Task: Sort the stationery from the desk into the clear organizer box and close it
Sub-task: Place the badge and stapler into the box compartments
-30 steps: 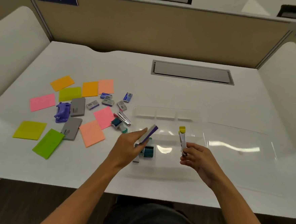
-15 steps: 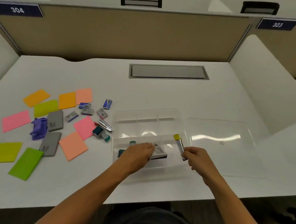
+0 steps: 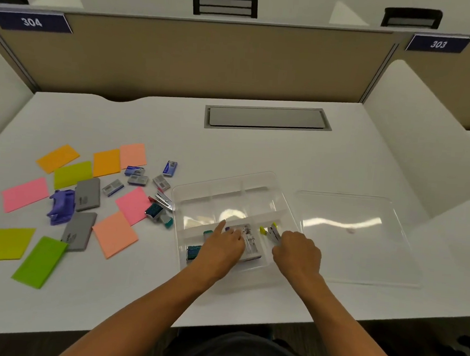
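1. Head view: both hands worked inside the clear box (image 3: 280,192), which sat near the front middle of the desk (image 3: 257,157), its lid (image 3: 361,259) lying flat just to the right.
2. The right hand (image 3: 296,254) pinched a slim yellow-tipped stapler (image 3: 273,232) with curled fingers. The stapler's long axis ran from the hand toward the far left, yellow end away from the hand, over the box's near-right compartment.
3. The left hand (image 3: 223,246) lay with fingers mostly straight, forefinger pointing far, resting on a grey-white pack (image 3: 250,243) that lay lengthwise near-to-far in the near-middle compartment. It gripped nothing that could be seen.
4. A teal item (image 3: 194,251) sat in the same near row, just left of the left hand.
5. The next drop appeared to turn on the stapler hanging directly above a free slot, right of the pack; the right hand was the nearer one.
6. Well to the left, unsorted stock lay scattered: coloured notes (image 3: 25,193), grey cases (image 3: 88,194), a purple punch (image 3: 62,206), small staple boxes (image 3: 137,180) and another stapler (image 3: 163,200) just beside the box's left wall. The left hand was nearer these.
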`<control>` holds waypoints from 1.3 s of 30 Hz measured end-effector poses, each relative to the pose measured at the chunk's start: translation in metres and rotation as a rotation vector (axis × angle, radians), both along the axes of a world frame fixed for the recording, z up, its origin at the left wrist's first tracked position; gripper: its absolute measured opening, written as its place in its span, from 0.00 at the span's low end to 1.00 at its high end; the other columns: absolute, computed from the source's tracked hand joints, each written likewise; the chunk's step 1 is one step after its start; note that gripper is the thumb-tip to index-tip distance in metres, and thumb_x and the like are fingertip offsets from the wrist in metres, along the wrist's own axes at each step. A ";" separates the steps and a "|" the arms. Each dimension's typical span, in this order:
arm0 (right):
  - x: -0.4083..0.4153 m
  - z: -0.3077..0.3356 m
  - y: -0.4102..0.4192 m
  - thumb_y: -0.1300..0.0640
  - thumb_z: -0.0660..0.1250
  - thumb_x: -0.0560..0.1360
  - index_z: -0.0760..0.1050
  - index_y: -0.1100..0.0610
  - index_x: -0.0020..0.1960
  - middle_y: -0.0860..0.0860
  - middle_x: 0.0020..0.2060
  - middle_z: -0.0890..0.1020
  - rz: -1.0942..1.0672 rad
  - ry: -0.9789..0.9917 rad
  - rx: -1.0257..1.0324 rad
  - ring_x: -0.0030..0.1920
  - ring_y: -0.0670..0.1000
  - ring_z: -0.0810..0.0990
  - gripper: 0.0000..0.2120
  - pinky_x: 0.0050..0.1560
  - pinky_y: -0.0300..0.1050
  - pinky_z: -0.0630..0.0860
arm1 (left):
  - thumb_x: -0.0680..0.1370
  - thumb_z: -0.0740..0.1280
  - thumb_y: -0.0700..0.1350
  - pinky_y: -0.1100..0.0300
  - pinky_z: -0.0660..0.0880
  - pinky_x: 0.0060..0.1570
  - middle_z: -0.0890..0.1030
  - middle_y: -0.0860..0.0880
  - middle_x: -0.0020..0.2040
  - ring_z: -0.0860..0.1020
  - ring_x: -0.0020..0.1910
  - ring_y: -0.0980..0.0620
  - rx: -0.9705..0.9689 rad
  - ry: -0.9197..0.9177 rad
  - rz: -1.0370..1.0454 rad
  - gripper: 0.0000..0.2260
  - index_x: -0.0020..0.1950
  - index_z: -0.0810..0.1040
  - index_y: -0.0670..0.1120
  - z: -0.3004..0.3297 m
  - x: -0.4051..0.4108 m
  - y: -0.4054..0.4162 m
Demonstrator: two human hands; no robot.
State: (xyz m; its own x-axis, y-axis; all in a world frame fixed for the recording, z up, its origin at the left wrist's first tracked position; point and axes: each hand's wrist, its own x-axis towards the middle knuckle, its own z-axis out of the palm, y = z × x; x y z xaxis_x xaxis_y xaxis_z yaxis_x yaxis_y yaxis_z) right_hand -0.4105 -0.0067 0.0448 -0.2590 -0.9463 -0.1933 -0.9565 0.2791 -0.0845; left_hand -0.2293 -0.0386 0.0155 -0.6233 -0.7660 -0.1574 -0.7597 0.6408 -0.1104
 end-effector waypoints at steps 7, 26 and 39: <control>0.003 -0.005 0.005 0.49 0.66 0.77 0.71 0.52 0.36 0.46 0.29 0.72 0.004 -0.020 0.035 0.31 0.49 0.75 0.12 0.33 0.40 0.69 | 0.74 0.71 0.39 0.46 0.58 0.73 0.76 0.42 0.65 0.74 0.64 0.44 0.055 0.082 0.029 0.19 0.65 0.74 0.42 -0.005 0.000 0.004; 0.001 -0.019 0.036 0.42 0.63 0.78 0.75 0.49 0.58 0.45 0.44 0.82 -0.010 -0.105 -0.028 0.35 0.46 0.73 0.13 0.33 0.39 0.67 | 0.76 0.65 0.34 0.51 0.56 0.75 0.77 0.46 0.63 0.70 0.68 0.47 0.235 0.305 -0.010 0.15 0.62 0.76 0.45 -0.014 0.021 0.007; 0.007 -0.014 0.027 0.38 0.61 0.77 0.73 0.46 0.63 0.45 0.46 0.83 -0.009 -0.079 -0.072 0.42 0.48 0.82 0.19 0.37 0.41 0.70 | 0.76 0.66 0.35 0.56 0.44 0.71 0.66 0.45 0.75 0.58 0.76 0.43 0.200 0.529 0.112 0.29 0.73 0.63 0.51 -0.012 0.029 0.024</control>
State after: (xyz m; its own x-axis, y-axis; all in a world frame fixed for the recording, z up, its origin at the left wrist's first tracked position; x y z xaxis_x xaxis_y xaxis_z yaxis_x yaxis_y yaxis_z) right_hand -0.4038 0.0203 0.0306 -0.2543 -0.9562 -0.1450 -0.9436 0.2782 -0.1794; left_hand -0.1999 -0.0150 0.0038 -0.5736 -0.8191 0.0052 -0.7427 0.5227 0.4186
